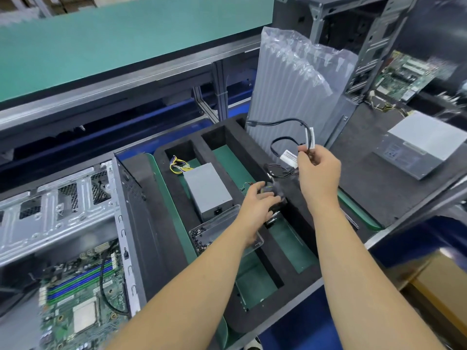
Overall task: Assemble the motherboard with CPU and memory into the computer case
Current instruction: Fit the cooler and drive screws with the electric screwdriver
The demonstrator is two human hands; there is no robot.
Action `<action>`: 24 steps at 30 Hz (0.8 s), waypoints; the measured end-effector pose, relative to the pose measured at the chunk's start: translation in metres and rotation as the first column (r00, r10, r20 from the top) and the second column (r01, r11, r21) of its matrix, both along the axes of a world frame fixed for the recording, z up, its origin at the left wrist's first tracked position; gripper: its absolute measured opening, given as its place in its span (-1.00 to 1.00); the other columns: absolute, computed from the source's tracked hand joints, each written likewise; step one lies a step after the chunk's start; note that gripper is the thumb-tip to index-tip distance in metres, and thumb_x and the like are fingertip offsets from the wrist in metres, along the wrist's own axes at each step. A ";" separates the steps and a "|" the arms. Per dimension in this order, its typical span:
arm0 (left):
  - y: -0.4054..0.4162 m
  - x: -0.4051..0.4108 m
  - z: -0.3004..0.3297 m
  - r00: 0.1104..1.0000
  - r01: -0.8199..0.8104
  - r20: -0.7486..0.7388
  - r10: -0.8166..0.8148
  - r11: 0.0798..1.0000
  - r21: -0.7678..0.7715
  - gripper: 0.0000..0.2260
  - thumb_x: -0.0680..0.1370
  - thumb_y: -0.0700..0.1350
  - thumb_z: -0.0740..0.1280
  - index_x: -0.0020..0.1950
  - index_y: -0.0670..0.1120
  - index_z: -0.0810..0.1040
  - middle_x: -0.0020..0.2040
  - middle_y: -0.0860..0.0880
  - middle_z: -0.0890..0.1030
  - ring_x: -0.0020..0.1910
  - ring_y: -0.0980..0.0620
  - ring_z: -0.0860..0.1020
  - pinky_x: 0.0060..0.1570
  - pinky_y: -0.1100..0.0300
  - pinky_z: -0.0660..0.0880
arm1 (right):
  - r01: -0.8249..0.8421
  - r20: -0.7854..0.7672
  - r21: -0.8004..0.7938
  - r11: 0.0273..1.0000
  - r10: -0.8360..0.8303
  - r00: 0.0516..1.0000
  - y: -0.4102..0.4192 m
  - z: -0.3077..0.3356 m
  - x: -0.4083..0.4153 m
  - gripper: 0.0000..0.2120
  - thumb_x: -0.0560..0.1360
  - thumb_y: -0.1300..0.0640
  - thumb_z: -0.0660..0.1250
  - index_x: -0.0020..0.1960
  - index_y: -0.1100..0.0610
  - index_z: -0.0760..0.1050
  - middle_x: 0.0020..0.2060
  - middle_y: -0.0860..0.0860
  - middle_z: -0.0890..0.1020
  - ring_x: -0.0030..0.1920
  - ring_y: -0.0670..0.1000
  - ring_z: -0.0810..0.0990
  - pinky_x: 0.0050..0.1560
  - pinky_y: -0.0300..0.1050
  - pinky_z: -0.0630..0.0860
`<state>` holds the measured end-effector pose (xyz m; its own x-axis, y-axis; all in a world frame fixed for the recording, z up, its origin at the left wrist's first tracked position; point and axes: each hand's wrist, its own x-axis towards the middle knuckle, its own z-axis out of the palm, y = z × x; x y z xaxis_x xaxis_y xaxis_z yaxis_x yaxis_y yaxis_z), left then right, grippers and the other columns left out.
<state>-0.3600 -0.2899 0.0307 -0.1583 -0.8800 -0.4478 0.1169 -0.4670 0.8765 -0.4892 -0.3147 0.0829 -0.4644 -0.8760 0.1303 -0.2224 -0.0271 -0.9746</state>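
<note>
All of me that shows is two arms above the black foam tray point(252, 152). My left forearm point(202, 274) crosses the tray's near edge and is bare from the wrist to where the picture cuts it off. My right forearm point(353, 261), along the tray's right side, is bare for the same length. My left hand point(257, 200) and right hand point(319, 173), over the tray's middle, are bare too, backs showing. The fingertips are too blurred to make out the nails.
</note>
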 end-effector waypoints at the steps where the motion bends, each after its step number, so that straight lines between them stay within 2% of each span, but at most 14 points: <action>1: 0.001 -0.001 0.001 1.000 0.008 0.000 -0.008 1.000 -0.008 -0.52 0.56 -0.15 0.37 0.44 0.07 0.34 0.25 0.02 0.54 0.16 0.14 0.54 0.25 0.09 0.50 | -0.044 0.015 -0.013 0.999 0.044 0.999 0.001 0.001 0.002 -0.80 0.54 0.23 0.28 -0.11 -0.03 0.60 -0.38 -0.10 0.54 -0.37 -0.09 0.42 -0.30 -0.17 0.39; 3: -0.001 0.001 0.006 0.999 -0.035 -0.029 0.034 0.999 -0.025 -0.55 0.57 -0.16 0.35 0.43 0.04 0.36 0.25 0.00 0.55 0.15 0.10 0.57 0.22 0.05 0.54 | -0.124 0.046 -0.007 0.992 0.124 0.991 0.001 0.002 0.008 -0.76 0.56 0.25 0.29 -0.10 -0.06 0.61 -0.36 -0.10 0.56 -0.36 -0.08 0.46 -0.29 -0.13 0.45; 6: -0.007 0.013 0.026 0.960 -0.176 -0.223 0.167 0.984 -0.020 -0.73 0.58 -0.19 0.29 0.27 0.02 0.50 0.18 -0.06 0.63 0.15 -0.05 0.62 0.13 -0.04 0.59 | -0.219 0.115 -0.008 0.976 0.218 0.969 -0.001 0.005 0.024 -0.81 0.57 0.24 0.32 -0.02 -0.02 0.63 -0.29 -0.13 0.62 -0.29 -0.11 0.54 -0.16 -0.05 0.54; 10: -0.002 0.051 0.056 0.885 -0.341 -0.351 0.305 0.939 -0.042 -0.81 0.53 -0.16 0.32 0.07 0.09 0.60 -0.06 0.01 0.70 -0.02 -0.04 0.65 0.08 -0.02 0.60 | -0.345 0.195 -0.066 0.936 0.351 0.916 -0.001 0.016 0.061 -0.78 0.57 0.26 0.33 -0.03 -0.05 0.62 -0.19 -0.02 0.67 -0.14 -0.04 0.60 -0.05 -0.01 0.55; 12: 0.008 0.082 0.068 0.838 -0.392 -0.426 0.340 0.919 -0.036 -0.76 0.49 -0.11 0.34 0.14 0.05 0.59 -0.01 -0.04 0.68 0.02 -0.08 0.64 0.16 -0.07 0.57 | -0.420 0.201 -0.102 0.902 0.432 0.879 0.000 0.026 0.088 -0.76 0.57 0.26 0.33 -0.08 -0.07 0.61 -0.23 -0.05 0.67 -0.17 -0.05 0.60 -0.11 -0.08 0.54; 14: 0.022 0.118 0.081 0.783 -0.450 -0.482 0.392 0.893 -0.005 -0.73 0.54 -0.05 0.34 0.23 -0.03 0.54 0.07 -0.13 0.63 0.08 -0.14 0.61 0.18 -0.13 0.56 | -0.500 0.191 -0.139 0.855 0.519 0.833 0.002 0.037 0.123 -0.80 0.57 0.27 0.34 -0.08 -0.02 0.61 -0.24 -0.04 0.65 -0.18 -0.05 0.58 -0.14 -0.15 0.53; 16: 0.034 0.157 0.093 0.754 -0.522 -0.464 0.466 0.853 0.010 -0.73 0.58 0.03 0.34 0.21 -0.07 0.53 0.12 -0.20 0.59 0.07 -0.15 0.60 0.11 -0.09 0.58 | -0.582 0.217 -0.176 0.794 0.608 0.764 0.008 0.050 0.166 -0.85 0.57 0.25 0.35 -0.10 0.03 0.61 -0.26 -0.02 0.64 -0.22 -0.05 0.58 -0.22 -0.22 0.52; 17: 0.041 0.177 0.099 0.749 -0.557 -0.431 0.503 0.830 0.002 -0.74 0.60 0.01 0.32 0.22 -0.09 0.52 0.15 -0.23 0.58 0.06 -0.14 0.59 0.09 -0.06 0.59 | -0.624 0.240 -0.189 0.758 0.652 0.720 0.012 0.056 0.188 -0.87 0.56 0.21 0.36 -0.13 0.05 0.61 -0.28 0.00 0.63 -0.25 -0.04 0.57 -0.26 -0.22 0.50; 19: 0.056 0.219 0.107 0.711 -0.642 -0.392 0.583 0.766 -0.025 -0.78 0.62 -0.14 0.27 0.25 -0.16 0.49 0.10 -0.23 0.57 0.00 -0.15 0.56 0.02 -0.03 0.60 | -0.713 0.251 -0.185 0.676 0.734 0.631 0.022 0.065 0.233 -0.87 0.53 0.12 0.38 -0.16 0.13 0.61 -0.29 0.06 0.61 -0.26 0.01 0.54 -0.25 -0.12 0.46; 21: 0.075 0.264 0.110 0.645 -0.724 -0.392 0.656 0.689 -0.038 -0.81 0.61 -0.27 0.19 0.22 -0.17 0.44 -0.01 -0.21 0.56 -0.12 -0.13 0.54 -0.12 0.04 0.61 | -0.808 0.209 -0.156 0.568 0.819 0.535 0.033 0.065 0.274 -0.80 0.53 0.09 0.39 -0.13 0.24 0.59 -0.26 0.15 0.58 -0.23 0.07 0.50 -0.16 -0.01 0.40; 24: 0.111 0.325 0.108 0.530 -0.828 -0.343 0.776 0.561 -0.010 -0.73 0.59 -0.41 0.09 0.21 -0.18 0.43 -0.05 -0.22 0.56 -0.26 -0.10 0.57 -0.33 0.14 0.59 | -0.876 0.199 -0.082 0.475 0.869 0.453 0.058 0.053 0.327 -0.83 0.50 0.10 0.43 -0.17 0.20 0.63 -0.25 0.11 0.58 -0.19 0.05 0.51 -0.12 0.00 0.41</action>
<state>-0.0346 -0.1785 0.1389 0.5618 -0.7460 -0.3575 0.6105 0.0823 0.7878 -0.1623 -0.2562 0.1355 0.5359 -0.8375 0.1069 0.0845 -0.0728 -0.9938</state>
